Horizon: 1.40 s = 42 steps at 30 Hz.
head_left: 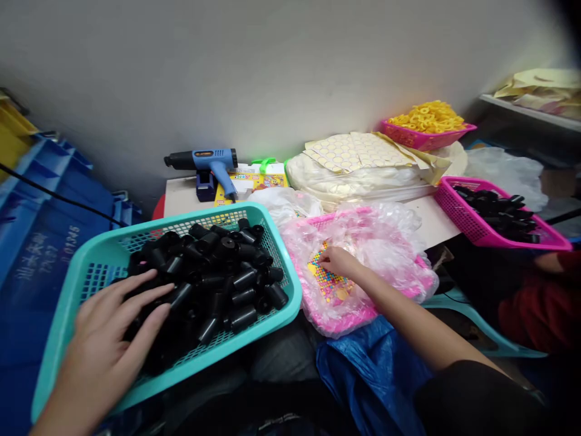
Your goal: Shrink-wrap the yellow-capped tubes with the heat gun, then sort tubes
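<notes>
My left hand (pixel 113 327) reaches over a turquoise basket (pixel 297 297) heaped with short black plastic cylinders (pixel 245 278). Its fingers are apart, with the tips touching or just above the cylinders at the left of the heap. To the right, my right hand (pixel 339 261) dips into a pink basket (pixel 349 326) lined with clear plastic. Small multicoloured beads (pixel 330 281) and a few yellow pieces (pixel 313 267) lie in it. The fingers of this hand are bent together in a pinch close to the beads; whatever is between them is too small to make out.
A blue heat gun (pixel 213 162) stands behind the turquoise basket. Sticker sheets (pixel 358 151) lie on plastic bags at the back. Pink baskets hold yellow parts (pixel 429 116) and black parts (pixel 497 212). Blue crates (pixel 59 242) are at left; another person's red sleeve (pixel 540 303) shows at right.
</notes>
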Motion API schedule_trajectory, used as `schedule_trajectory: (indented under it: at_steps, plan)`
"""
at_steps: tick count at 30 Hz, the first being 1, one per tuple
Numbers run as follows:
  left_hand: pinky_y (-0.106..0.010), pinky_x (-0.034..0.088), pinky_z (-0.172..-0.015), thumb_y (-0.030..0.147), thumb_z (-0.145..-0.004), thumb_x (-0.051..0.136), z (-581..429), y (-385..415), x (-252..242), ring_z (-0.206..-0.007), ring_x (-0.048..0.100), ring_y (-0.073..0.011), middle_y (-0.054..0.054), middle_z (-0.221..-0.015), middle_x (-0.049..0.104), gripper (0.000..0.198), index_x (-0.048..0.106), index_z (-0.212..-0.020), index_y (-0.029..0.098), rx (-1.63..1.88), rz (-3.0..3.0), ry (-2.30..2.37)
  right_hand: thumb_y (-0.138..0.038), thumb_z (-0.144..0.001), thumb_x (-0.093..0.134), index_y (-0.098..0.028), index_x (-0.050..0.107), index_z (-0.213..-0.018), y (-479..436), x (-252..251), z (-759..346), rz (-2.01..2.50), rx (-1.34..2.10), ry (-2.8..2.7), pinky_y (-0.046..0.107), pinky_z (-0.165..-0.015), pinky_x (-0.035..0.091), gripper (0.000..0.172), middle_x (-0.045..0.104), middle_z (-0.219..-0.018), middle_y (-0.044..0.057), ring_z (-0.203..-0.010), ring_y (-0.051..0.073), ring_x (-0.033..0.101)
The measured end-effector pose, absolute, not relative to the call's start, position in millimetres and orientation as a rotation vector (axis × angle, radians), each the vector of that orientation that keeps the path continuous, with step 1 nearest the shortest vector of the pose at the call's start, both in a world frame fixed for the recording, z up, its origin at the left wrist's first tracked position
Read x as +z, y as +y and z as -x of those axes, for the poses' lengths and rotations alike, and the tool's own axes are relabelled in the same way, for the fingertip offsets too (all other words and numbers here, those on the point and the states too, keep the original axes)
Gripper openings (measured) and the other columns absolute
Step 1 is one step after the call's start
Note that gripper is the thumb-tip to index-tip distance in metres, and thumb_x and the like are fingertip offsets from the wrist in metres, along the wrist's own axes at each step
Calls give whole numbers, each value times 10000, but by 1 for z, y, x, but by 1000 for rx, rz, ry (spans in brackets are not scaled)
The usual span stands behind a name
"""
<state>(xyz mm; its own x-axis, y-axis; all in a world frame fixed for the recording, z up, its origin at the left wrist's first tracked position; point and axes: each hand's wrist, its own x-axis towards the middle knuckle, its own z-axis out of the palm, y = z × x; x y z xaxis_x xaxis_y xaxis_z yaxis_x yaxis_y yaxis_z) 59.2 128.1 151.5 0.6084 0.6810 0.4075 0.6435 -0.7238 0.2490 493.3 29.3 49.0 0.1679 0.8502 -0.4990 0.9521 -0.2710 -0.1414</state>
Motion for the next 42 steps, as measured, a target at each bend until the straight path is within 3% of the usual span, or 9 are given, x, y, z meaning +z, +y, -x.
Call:
schedule_trajectory:
  at_steps: [5,11,18,21,22,24,26,33,42]
  plan:
    - [-461,423,-967,412,-932,464,-93,134,172,-1084,568,-285,-77,-1110,668,298,650,-1082,234,716,-2786,1005,-377,-934,556,-128,629,-1005,41,52,-492,-2247,-718,1672,375,-849,529,270,641,-993,60,-913,166,620]
    - [-520,391,-1017,401,-904,492,-145,157,182,-1196,475,-346,-134,-1257,603,454,565,-1281,159,440,-2744,1125,-324,-902,604,-111,618,-895,38,69,-483,-2374,-646,1736,348,-803,522,213,630,-899,45,-841,148,608]
    - [-434,520,-873,329,-812,533,-139,163,182,-982,625,-272,-92,-1031,636,265,580,-1030,185,501,-2453,1354,-279,-857,494,-140,566,-833,3,113,-470,-2922,-666,1962,283,-667,500,159,650,-770,58,-706,153,621]
    - [-387,538,-889,367,-815,535,-126,128,184,-1052,627,-246,-90,-1134,612,379,524,-1155,200,642,-2142,1201,-434,-885,486,-142,583,-1012,-18,130,-434,-3040,-1121,2107,284,-664,550,332,703,-839,78,-729,159,680]
    - [-365,536,-903,367,-834,522,-124,112,182,-1088,620,-235,-85,-1180,603,378,524,-1181,217,637,-2045,1090,-462,-853,561,-143,603,-1030,-24,136,-418,-3043,-1527,2158,290,-655,560,367,715,-828,85,-725,172,694]
    - [-328,530,-920,331,-886,485,-121,80,175,-1126,612,-211,-69,-1225,599,325,520,-1198,251,583,-1959,942,-434,-790,692,-160,666,-966,-31,147,-385,-2800,-2310,2210,278,-649,569,327,729,-805,83,-740,183,710]
    - [-309,510,-957,281,-928,449,-120,54,165,-1159,597,-186,-45,-1249,601,304,480,-1230,289,553,-1968,865,-343,-805,707,-179,711,-912,-32,157,-355,-2512,-2635,2313,259,-685,568,196,736,-829,71,-768,162,709]
    - [-322,439,-1050,226,-985,321,-115,32,148,-1302,470,-175,-46,-1397,481,430,285,-1396,347,526,-2182,788,-214,-823,699,-248,760,-901,-16,161,-311,-2497,-1940,2863,229,-828,490,105,594,-917,17,-889,96,591]
    - [-381,507,-900,274,-964,382,-121,36,149,-1118,547,-234,-101,-1230,507,306,381,-1270,276,598,-2166,742,-319,-790,743,-283,761,-889,-11,143,-301,-2410,-2481,2545,268,-787,444,107,553,-922,7,-869,116,543]
